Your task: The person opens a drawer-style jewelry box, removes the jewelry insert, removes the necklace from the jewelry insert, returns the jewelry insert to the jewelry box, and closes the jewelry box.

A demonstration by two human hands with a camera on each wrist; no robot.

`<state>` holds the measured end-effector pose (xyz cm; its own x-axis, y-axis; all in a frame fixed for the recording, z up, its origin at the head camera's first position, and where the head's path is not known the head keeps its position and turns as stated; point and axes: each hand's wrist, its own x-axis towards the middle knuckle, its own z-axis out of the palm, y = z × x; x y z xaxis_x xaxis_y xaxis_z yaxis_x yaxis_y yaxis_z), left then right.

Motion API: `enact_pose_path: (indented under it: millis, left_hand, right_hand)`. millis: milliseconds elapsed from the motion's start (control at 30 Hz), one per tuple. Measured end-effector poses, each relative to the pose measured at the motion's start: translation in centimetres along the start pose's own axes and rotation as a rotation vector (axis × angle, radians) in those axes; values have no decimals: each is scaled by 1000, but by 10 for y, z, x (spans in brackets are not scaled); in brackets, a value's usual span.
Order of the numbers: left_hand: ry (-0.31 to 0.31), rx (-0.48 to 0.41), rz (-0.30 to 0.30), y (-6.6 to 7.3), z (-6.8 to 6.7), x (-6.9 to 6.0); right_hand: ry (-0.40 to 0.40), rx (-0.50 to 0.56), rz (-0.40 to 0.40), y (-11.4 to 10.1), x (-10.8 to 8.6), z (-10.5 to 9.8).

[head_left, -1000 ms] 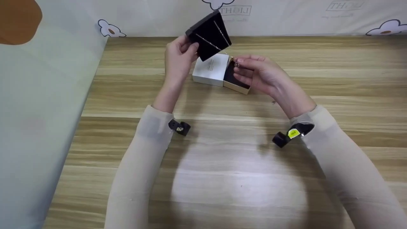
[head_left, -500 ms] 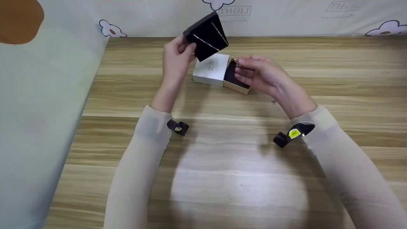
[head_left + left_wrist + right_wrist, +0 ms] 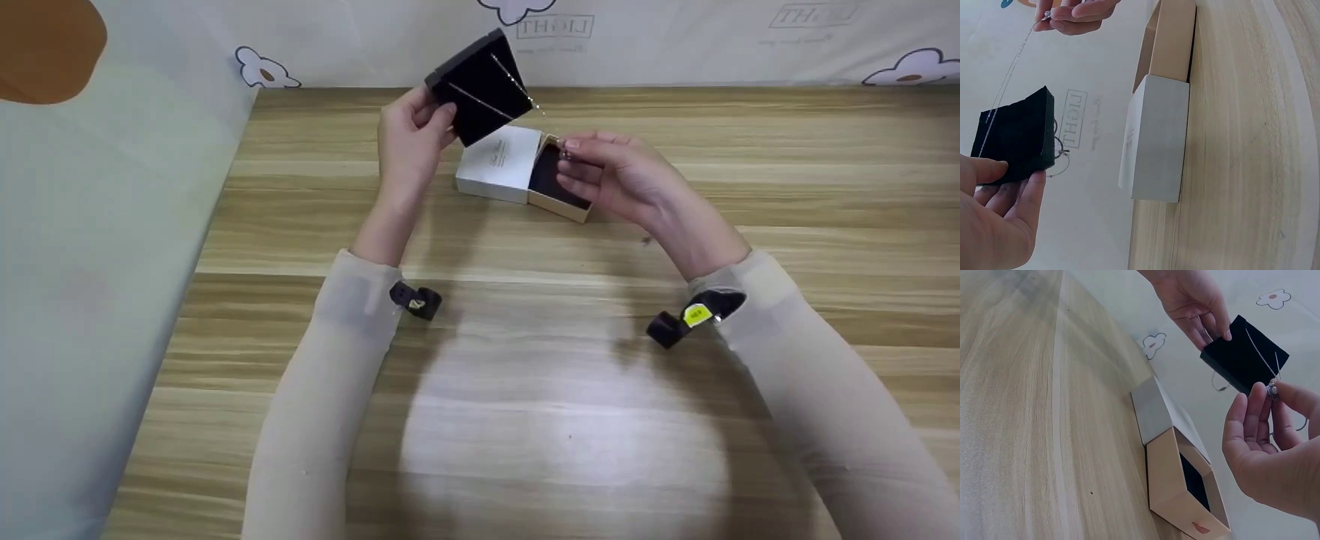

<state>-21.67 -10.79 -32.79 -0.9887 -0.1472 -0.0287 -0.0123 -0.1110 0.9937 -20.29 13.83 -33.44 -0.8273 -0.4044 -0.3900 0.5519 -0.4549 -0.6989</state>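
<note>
My left hand (image 3: 411, 142) grips a black velvet jewellery pad (image 3: 484, 82) by its near left corner, thumb on the front face. Two strands of a thin silver necklace (image 3: 1009, 73) cross the pad and run toward my right hand (image 3: 626, 169). That hand pinches the necklace's small sparkling pendant (image 3: 1273, 388) between thumb and fingertips. In the left wrist view, thin loops and a bit of chain (image 3: 1061, 169) hang behind the pad. The pad is held tilted above a white box lid (image 3: 491, 172); the right hand is over the open box base (image 3: 559, 208).
The lid and the tan-sided base with its dark interior touch each other on the wooden table (image 3: 525, 360). A pale printed cloth (image 3: 675, 45) with flowers rises behind the table's far edge. A tiny dark speck (image 3: 646, 241) lies right of the base.
My left hand has shifted slightly left with the pad, away from the right hand. The right hand stays nearly in place, still pinching the pendant. Lid and base have not moved.
</note>
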Motion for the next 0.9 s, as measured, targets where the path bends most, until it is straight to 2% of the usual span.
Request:
enact_pose_path:
  millis: [567, 900]
  left_hand:
    - [22, 4, 0, -4, -9, 0]
    - [58, 69, 2, -6, -12, 2]
  right_hand:
    - [-11, -3, -24, -5, -6, -3]
    - [-4, 25, -37, -9, -8, -6]
